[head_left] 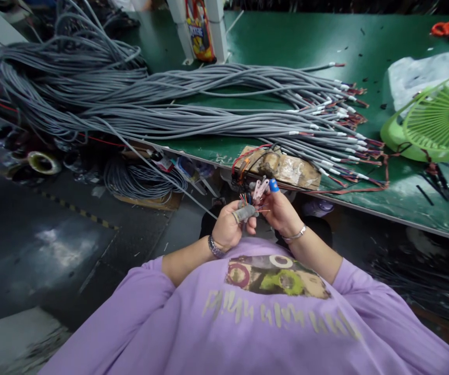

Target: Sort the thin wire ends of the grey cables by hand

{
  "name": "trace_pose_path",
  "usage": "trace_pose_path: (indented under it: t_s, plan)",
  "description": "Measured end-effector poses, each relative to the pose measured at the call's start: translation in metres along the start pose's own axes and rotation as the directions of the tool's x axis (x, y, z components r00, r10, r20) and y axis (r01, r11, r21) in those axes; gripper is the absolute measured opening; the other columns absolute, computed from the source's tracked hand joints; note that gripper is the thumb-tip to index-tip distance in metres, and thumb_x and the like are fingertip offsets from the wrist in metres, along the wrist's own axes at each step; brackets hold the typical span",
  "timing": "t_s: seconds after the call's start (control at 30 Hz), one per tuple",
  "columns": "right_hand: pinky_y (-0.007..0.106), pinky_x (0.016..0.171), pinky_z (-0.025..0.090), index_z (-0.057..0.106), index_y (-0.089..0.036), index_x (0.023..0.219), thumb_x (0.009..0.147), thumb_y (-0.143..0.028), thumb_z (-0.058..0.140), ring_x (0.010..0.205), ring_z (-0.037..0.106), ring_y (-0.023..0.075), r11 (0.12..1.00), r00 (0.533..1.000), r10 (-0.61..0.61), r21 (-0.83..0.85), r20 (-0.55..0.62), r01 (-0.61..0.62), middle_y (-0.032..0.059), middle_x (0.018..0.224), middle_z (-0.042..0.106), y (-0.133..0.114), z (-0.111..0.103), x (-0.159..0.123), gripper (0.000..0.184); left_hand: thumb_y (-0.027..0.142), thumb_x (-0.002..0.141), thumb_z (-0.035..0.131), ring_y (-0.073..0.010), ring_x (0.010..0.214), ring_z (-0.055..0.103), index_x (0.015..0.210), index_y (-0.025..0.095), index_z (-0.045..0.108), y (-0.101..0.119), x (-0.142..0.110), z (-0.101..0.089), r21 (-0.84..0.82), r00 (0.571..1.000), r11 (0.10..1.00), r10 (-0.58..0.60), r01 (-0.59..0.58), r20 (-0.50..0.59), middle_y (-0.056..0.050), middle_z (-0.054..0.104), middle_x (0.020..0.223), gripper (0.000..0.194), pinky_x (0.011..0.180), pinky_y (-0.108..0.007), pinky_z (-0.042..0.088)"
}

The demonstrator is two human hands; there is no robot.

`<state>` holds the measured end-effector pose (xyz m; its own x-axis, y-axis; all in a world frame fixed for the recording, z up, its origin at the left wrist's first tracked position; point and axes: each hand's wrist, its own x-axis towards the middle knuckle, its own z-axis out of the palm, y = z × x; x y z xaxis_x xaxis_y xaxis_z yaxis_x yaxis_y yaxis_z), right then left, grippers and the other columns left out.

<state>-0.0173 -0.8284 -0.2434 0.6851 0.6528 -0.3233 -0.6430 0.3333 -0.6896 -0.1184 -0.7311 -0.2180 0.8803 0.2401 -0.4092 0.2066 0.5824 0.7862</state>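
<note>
My left hand [227,228] is closed around the end of a grey cable [199,204], which runs down to it from the bundle on the bench. A grey wrap [245,213] covers what looks like its thumb. Thin coloured wires [245,198] fan out above that thumb. Close beside it, my right hand [283,213] is closed with its fingertips at a pale pink clip-like piece [261,189] and the wire ends. One of its fingers wears a blue cover [273,185]. Both hands are in front of my body, below the bench edge; the exact grip is partly hidden.
Many grey cables [131,122] with stripped ends lie along the green bench [295,39]. A taped cardboard piece [287,169] sits at the near edge. To the right are a green fan [439,117], pliers [437,179] and orange-handled scissors [446,29]. Coiled cable [138,179] lies below.
</note>
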Motion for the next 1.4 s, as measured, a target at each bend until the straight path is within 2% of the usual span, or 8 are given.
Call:
trace_pose_path:
  t_s: [0.17, 0.33, 0.63, 0.9, 0.97, 1.07, 1.23, 1.4]
  plan:
    - [0.026, 0.052, 0.046, 0.065, -0.020, 0.080, 0.071, -0.067, 0.073, 0.058, 0.057, 0.0138, 0.995, 0.995, 0.091, 0.050, -0.048, -0.089, 0.0008, 0.070, 0.067, -0.004, 0.006, 0.003, 0.048, 0.047, 0.056, 0.084, -0.0090, 0.036, 0.050, 0.070, 0.016, 0.055, -0.002, 0.004, 0.000, -0.013, 1.000, 1.000, 0.018, -0.018, -0.010, 0.002, 0.059, 0.048, 0.044, 0.037, -0.021, 0.043]
    - [0.028, 0.049, 0.045, 0.065, -0.022, 0.081, 0.073, -0.067, 0.072, 0.056, 0.057, 0.0161, 0.995, 0.995, 0.092, 0.035, -0.025, -0.091, 0.0002, 0.062, 0.063, -0.003, 0.007, 0.004, 0.046, 0.047, 0.056, 0.084, -0.0088, 0.038, 0.050, 0.073, 0.016, 0.056, -0.004, 0.006, 0.000, -0.019, 1.000, 1.000, -0.005, 0.004, -0.021, 0.003, 0.059, 0.050, 0.046, 0.038, -0.021, 0.044]
    - [0.027, 0.054, 0.046, 0.066, -0.020, 0.077, 0.074, -0.057, 0.077, 0.056, 0.053, 0.0130, 0.987, 0.989, 0.102, 0.132, -0.103, -0.088, -0.0007, 0.067, 0.065, -0.001, 0.010, 0.005, 0.038, 0.044, 0.055, 0.083, -0.0097, 0.040, 0.051, 0.072, 0.016, 0.056, -0.008, 0.007, -0.001, -0.019, 0.999, 1.000, -0.019, 0.019, -0.032, 0.002, 0.058, 0.049, 0.042, 0.037, -0.020, 0.044]
    - [0.027, 0.056, 0.048, 0.065, -0.020, 0.077, 0.074, -0.076, 0.064, 0.061, 0.059, 0.0138, 0.975, 0.985, 0.172, 0.146, -0.007, -0.169, 0.0022, 0.077, 0.070, -0.004, 0.004, 0.001, 0.056, 0.045, 0.058, 0.082, -0.0098, 0.036, 0.050, 0.068, 0.016, 0.055, -0.004, -0.003, -0.002, -0.007, 1.000, 1.000, 0.003, -0.003, -0.002, 0.001, 0.060, 0.049, 0.041, 0.037, -0.021, 0.044]
    - [0.026, 0.055, 0.048, 0.066, -0.020, 0.078, 0.075, -0.076, 0.062, 0.061, 0.058, 0.0136, 0.976, 0.984, 0.178, 0.122, 0.018, -0.179, 0.0032, 0.079, 0.071, -0.006, 0.002, 0.001, 0.056, 0.046, 0.060, 0.081, -0.0101, 0.036, 0.051, 0.068, 0.016, 0.056, -0.006, -0.006, -0.004, 0.002, 0.999, 0.999, 0.039, -0.039, -0.001, 0.001, 0.060, 0.050, 0.040, 0.036, -0.021, 0.043]
    - [0.025, 0.055, 0.047, 0.066, -0.020, 0.079, 0.077, -0.068, 0.066, 0.062, 0.057, 0.0128, 0.985, 0.988, 0.147, 0.084, 0.036, -0.150, 0.0026, 0.080, 0.071, -0.007, 0.001, 0.000, 0.048, 0.048, 0.064, 0.080, -0.0102, 0.037, 0.053, 0.070, 0.015, 0.060, -0.009, -0.006, -0.009, 0.045, 0.985, 0.985, 0.169, -0.168, -0.025, 0.001, 0.063, 0.052, 0.039, 0.038, -0.021, 0.045]
    - [0.023, 0.059, 0.047, 0.068, -0.018, 0.076, 0.070, -0.048, 0.081, 0.061, 0.056, 0.0103, 0.999, 0.999, -0.033, -0.026, 0.020, 0.034, -0.0011, 0.070, 0.066, -0.002, -0.001, 0.001, 0.032, 0.049, 0.073, 0.076, -0.0092, 0.044, 0.058, 0.074, 0.015, 0.063, -0.009, 0.001, -0.016, 0.227, 0.929, 0.906, 0.369, -0.358, -0.004, 0.000, 0.067, 0.058, 0.036, 0.044, -0.020, 0.051]
    - [0.024, 0.056, 0.047, 0.071, -0.018, 0.080, 0.073, -0.064, 0.074, 0.061, 0.059, 0.0114, 0.998, 0.998, -0.060, -0.009, -0.022, 0.059, 0.0018, 0.074, 0.070, 0.004, -0.003, 0.007, 0.046, 0.053, 0.072, 0.076, -0.0096, 0.046, 0.060, 0.073, 0.015, 0.063, -0.006, 0.004, -0.012, 0.306, 0.913, 0.867, 0.407, -0.394, 0.025, 0.000, 0.066, 0.057, 0.040, 0.045, -0.020, 0.054]
